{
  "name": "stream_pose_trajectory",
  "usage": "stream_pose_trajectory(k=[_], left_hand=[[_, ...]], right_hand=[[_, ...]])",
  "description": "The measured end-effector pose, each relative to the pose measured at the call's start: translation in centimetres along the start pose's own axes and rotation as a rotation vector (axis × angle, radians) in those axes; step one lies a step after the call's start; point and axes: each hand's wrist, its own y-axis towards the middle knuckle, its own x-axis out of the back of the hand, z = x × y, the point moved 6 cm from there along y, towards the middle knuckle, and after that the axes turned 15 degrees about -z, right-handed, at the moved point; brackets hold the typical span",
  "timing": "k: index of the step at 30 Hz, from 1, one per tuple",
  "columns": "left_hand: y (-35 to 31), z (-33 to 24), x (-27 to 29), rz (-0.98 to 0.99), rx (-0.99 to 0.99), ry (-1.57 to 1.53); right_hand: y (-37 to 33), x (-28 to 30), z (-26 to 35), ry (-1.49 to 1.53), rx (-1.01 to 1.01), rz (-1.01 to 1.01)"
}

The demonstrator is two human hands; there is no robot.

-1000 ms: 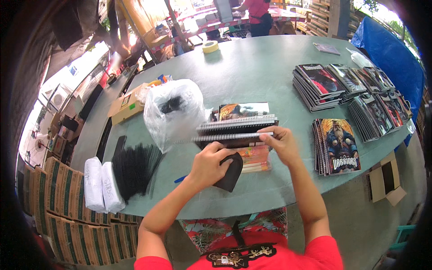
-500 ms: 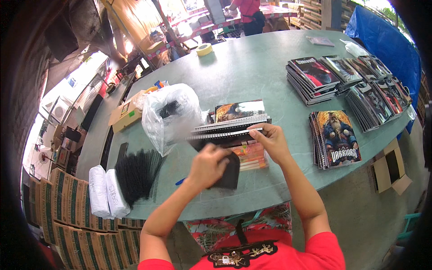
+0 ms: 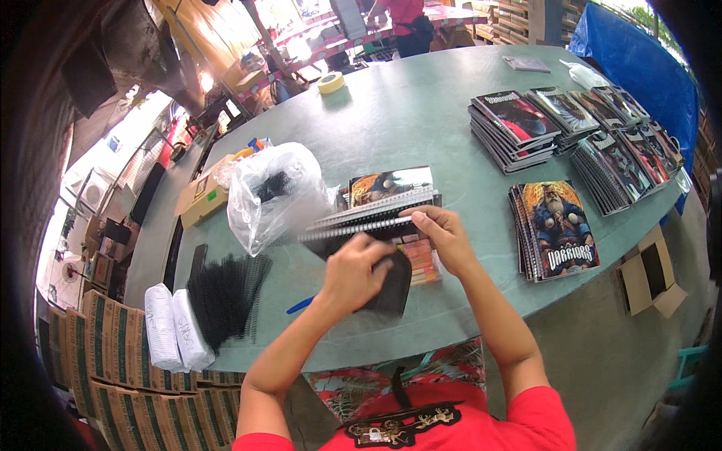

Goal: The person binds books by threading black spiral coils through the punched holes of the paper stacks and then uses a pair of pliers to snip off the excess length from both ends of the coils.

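Note:
My right hand (image 3: 445, 237) pinches the right end of a notebook (image 3: 361, 229), whose white punched edge faces up in front of me. Just below it, my left hand (image 3: 355, 272) has its fingers curled by a dark flat sheet with a rounded corner (image 3: 392, 289); what its fingertips hold is hidden. Behind my hands lies a stack of notebooks (image 3: 391, 184) with an illustrated cover on top. An orange printed stack (image 3: 421, 263) shows under my right hand. Left of my hands, black plastic binding combs (image 3: 226, 297) lie heaped, and a clear plastic bag (image 3: 274, 195) holds more dark pieces.
Two white-wrapped bundles (image 3: 180, 327) sit at the table's left edge, near a blue pen (image 3: 301, 304). Finished-looking notebooks (image 3: 560, 229) are stacked right, with more piles (image 3: 519, 128) behind. A tape roll (image 3: 330, 83) lies far back. An open carton (image 3: 650, 278) stands on the floor.
My left hand has shifted slightly right and the dark sheet has swung with it. The notebook's punched edge stays in my right hand's pinch. The whole view has shifted a little.

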Motion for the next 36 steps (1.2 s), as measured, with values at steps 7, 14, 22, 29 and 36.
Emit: stream_pose_trajectory(k=[7,14,22,29,36], left_hand=[[0.4,-1.5,0.8,-0.184,-0.077,-0.002],[-1.2,-2.1,-3.5,-0.08,-0.051,0.026],[1.2,-1.9,0.1,-0.23,-0.175,0.165],[3.3,-2.2,-0.5,-0.15,-0.027,0.0],[3.6,-4.0,-3.0,-0.056,-0.233,-0.135]], right_hand=[[0.3,-0.1,-0.9,0.089,-0.014,0.017],[0.1,-0.3,-0.7,-0.117,0.03,0.076],[-0.2,-0.4,0.1,0.155,0.207,0.008],[-0.3,2.0,-1.9,-0.252,0.178,-0.07],[-0.8,2.5,-1.3,-0.407,0.37,-0.127]])
